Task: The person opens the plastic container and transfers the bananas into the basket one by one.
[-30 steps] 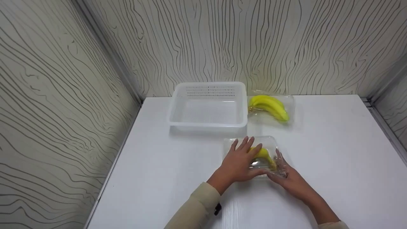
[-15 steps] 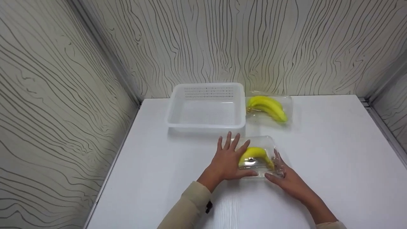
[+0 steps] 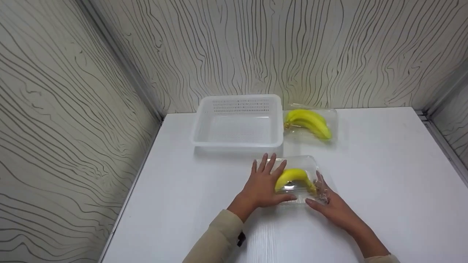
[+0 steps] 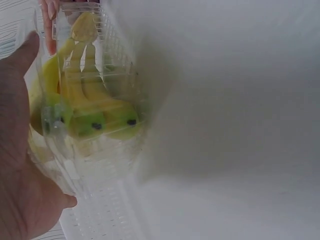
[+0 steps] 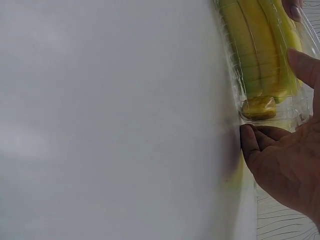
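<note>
A clear plastic clamshell box (image 3: 301,160) with a bunch of yellow bananas (image 3: 292,176) in it lies on the white table. My left hand (image 3: 257,186) rests with spread fingers on the box's left part, its thumb along the front edge. At the right end, my right hand (image 3: 336,208) grips the box. In the right wrist view its thumb touches the clear plastic and its fingers (image 5: 265,137) curl against the end by the stem. Green banana tips (image 4: 92,124) with dark ends show through the plastic in the left wrist view.
A white plastic basket (image 3: 237,143) with slotted walls stands behind the box, near the back wall. To its right lies another clear box (image 3: 333,118) holding yellow bananas (image 3: 309,122). Patterned panels enclose the table (image 3: 175,204) at the back and sides.
My left hand has slid left across the box, its fingers spread wider, uncovering more of the bananas. During the last half second, both hands and the box stay almost still.
</note>
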Available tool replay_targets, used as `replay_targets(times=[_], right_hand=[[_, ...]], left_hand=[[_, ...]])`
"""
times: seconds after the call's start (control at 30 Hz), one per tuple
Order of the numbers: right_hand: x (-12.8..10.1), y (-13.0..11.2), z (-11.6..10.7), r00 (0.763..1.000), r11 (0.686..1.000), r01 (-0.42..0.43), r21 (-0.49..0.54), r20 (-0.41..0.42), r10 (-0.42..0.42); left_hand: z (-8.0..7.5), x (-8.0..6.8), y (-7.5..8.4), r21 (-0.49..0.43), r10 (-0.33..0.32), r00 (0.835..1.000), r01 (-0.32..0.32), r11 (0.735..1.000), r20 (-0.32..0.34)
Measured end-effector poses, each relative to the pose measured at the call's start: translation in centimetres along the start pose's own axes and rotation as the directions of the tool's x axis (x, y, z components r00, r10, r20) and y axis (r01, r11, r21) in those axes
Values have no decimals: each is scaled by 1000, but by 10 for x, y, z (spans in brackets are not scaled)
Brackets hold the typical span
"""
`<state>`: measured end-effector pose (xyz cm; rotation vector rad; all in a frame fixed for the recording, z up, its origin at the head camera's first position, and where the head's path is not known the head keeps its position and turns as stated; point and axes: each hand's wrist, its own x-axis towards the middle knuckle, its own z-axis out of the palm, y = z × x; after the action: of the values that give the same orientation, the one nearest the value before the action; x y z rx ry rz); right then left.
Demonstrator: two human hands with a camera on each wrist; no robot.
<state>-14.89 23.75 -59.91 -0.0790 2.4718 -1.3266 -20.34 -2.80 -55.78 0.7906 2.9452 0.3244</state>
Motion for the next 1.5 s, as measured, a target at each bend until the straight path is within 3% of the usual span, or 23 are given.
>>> replay_targets(times=[1.1,1.5], right_hand=[[0,0,1,1000,1000,-4,22,11,3],[0,0,1,1000,1000,-11,14,6,11]], left_hand=[[-1,0,-1,-31,0,1000,0,1000,-6],[1,1,-1,-1,9,1000,-9,1000,-6]])
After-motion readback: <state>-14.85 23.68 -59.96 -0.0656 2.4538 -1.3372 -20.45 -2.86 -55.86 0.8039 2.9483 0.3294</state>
